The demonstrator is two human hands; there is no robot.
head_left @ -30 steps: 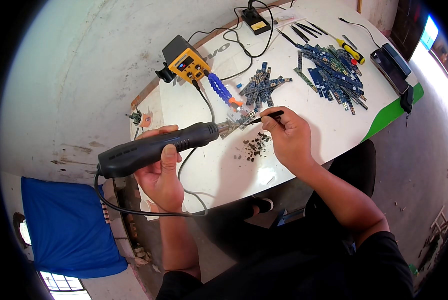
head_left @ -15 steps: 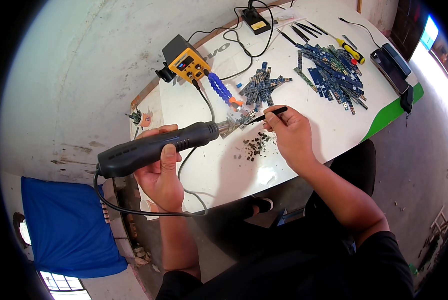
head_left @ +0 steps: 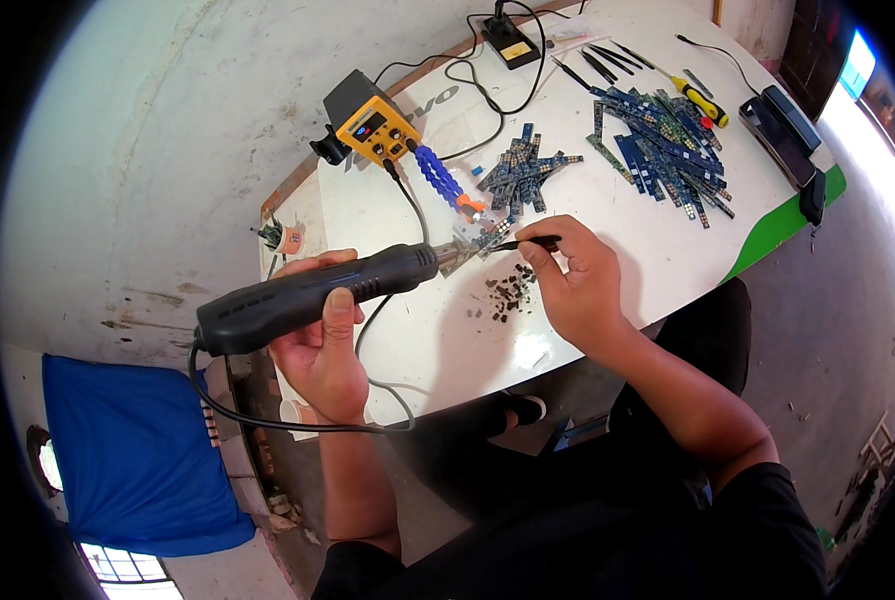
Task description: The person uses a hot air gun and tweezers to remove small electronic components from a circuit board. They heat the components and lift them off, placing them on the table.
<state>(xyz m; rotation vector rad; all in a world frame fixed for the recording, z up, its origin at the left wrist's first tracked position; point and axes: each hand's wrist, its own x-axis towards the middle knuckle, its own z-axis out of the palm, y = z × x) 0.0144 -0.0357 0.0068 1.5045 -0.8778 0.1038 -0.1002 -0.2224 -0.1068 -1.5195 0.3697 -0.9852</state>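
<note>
We have a small circuit board strip (head_left: 476,243) clamped at the tip of a blue jointed holder arm (head_left: 440,178), just above the white tabletop (head_left: 608,250); it looks like a short, narrow blue-grey piece, too small for us to read its parts. Our left hand (head_left: 320,340) is wrapped tight round the black hot-air gun (head_left: 308,292), whose metal nozzle points at the strip, close to touching; our right hand (head_left: 578,285) pinches black tweezers (head_left: 530,243) between thumb and fingers, tips meeting the same strip from the other side.

Judging how far we are: a scatter of tiny dark removed parts (head_left: 508,290) lies on the tabletop just below the strip, so a good many look already lifted off; a small heap of boards (head_left: 524,175) sits behind the holder and a larger heap of blue boards (head_left: 663,135) lies farther right, and we cannot tell which of them are stripped, so much may remain.

Beyond, the yellow-faced station (head_left: 366,120) stands at the tabletop's far edge, cabled to the gun; a yellow-handled screwdriver (head_left: 700,100) lies near the larger heap; a blue cloth (head_left: 138,450) lies on the floor to our left.
</note>
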